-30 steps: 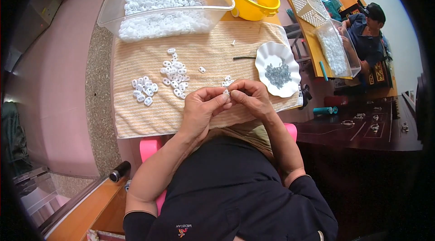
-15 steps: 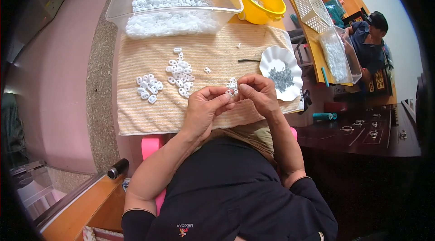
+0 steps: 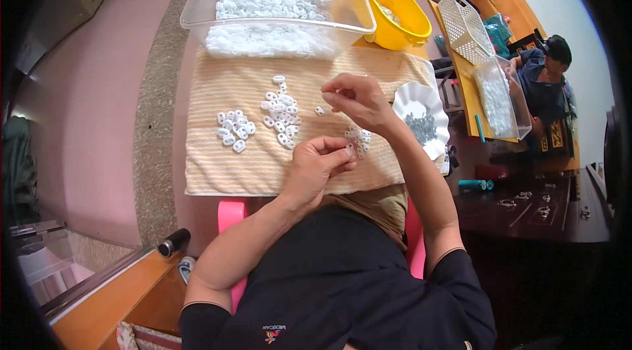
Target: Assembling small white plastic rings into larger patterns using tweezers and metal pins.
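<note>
- Striped towel [image 3: 217,169]: I view it spread beneath both hands.
- Right hand [image 3: 359,100]: raised, fingers curled toward the thumb; whether it grips anything, I cannot tell.
- Left hand [image 3: 316,166]: lower, closed in a pinch.
- White piece [image 3: 350,147]: small, apparently holed, gripped between left thumb and forefinger.

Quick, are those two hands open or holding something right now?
Left hand: closed, pinching a small white piece.
Right hand: curled; can't tell whether it holds anything.
</note>
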`<state>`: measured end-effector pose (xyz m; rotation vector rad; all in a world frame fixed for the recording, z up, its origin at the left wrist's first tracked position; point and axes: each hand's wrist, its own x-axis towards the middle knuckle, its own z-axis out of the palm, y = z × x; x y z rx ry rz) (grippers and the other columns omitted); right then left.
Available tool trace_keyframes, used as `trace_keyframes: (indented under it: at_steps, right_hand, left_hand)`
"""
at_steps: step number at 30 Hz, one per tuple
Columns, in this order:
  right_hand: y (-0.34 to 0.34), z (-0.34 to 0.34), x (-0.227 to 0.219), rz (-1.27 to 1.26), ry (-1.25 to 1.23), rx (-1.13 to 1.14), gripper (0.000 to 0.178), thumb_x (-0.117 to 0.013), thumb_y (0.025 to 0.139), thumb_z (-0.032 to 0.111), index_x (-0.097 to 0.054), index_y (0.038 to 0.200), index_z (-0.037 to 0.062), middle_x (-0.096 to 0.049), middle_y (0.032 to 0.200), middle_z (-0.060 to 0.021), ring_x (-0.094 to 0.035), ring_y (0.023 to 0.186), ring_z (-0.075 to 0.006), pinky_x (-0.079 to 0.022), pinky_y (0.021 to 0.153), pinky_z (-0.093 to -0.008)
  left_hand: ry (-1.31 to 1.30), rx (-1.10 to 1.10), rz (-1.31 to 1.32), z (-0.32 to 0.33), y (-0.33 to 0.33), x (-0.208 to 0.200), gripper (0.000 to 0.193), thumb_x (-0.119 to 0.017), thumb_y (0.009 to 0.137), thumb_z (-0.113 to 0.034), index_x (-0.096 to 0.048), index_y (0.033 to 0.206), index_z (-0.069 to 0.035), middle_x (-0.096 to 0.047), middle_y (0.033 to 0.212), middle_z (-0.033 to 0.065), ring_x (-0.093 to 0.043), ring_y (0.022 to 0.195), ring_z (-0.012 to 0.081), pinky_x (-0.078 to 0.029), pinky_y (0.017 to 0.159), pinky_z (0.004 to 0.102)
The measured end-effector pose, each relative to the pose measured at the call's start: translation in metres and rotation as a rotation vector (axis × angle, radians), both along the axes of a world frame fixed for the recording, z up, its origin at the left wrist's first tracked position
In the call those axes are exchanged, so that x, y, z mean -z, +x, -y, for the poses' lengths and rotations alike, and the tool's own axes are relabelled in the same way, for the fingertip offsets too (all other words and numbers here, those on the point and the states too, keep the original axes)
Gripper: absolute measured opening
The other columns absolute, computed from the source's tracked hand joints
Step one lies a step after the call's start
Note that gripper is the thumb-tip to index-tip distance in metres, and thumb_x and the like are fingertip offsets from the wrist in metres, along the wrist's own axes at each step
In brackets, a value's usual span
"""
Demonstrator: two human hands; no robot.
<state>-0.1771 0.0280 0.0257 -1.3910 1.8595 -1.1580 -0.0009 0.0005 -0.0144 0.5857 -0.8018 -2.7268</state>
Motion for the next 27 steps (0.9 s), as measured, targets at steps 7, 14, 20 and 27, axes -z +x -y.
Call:
trace_keyframes:
  at_steps: [7,14,20,27]
  right_hand:
    - [0.006,0.067,0.007,-0.514,0.039,-0.111,0.021,-0.061,0.084,0.015,-0.068,0.099,0.0024,-0.068,0.088,-0.0153,-0.066,0.078,-0.0262,-0.051,0.069,-0.0365]
    - [0.023,0.095,0.008,-0.643,0.257,-0.107,0.021,-0.061,0.084,0.021,-0.068,0.096,0.0055,-0.067,0.092,-0.017,-0.063,0.089,-0.0356,-0.049,0.076,-0.0417]
    - [0.014,0.082,0.018,-0.64,0.101,-0.112,0.02,-0.066,0.081,0.019,-0.065,0.092,0.0026,-0.066,0.087,-0.0157,-0.064,0.08,-0.0287,-0.049,0.07,-0.0388]
    - [0.005,0.029,0.013,0.099,0.01,-0.001,0.021,-0.066,0.087,0.012,-0.064,0.099,-0.0047,-0.06,0.074,-0.0023,-0.056,0.065,-0.0068,-0.048,0.058,-0.0233]
  left_hand:
    - [0.001,0.0,0.028,-0.003,0.001,-0.001,0.015,-0.065,0.084,0.0,-0.063,0.099,0.003,-0.067,0.09,0.0092,-0.065,0.077,0.0146,-0.056,0.073,0.0261]
    - [-0.012,0.001,0.036,-0.003,0.001,-0.002,0.015,-0.065,0.085,-0.001,-0.061,0.098,0.004,-0.065,0.085,0.0088,-0.065,0.072,0.0137,-0.055,0.069,0.0247]
    - [-0.011,-0.003,0.034,-0.003,-0.001,-0.003,0.015,-0.065,0.085,-0.001,-0.062,0.098,0.004,-0.065,0.085,0.0084,-0.065,0.073,0.0134,-0.055,0.07,0.0249]
    - [0.004,0.005,0.022,-0.001,0.001,-0.001,0.015,-0.065,0.085,-0.001,-0.063,0.099,0.003,-0.066,0.091,0.0093,-0.065,0.078,0.0146,-0.056,0.074,0.0269]
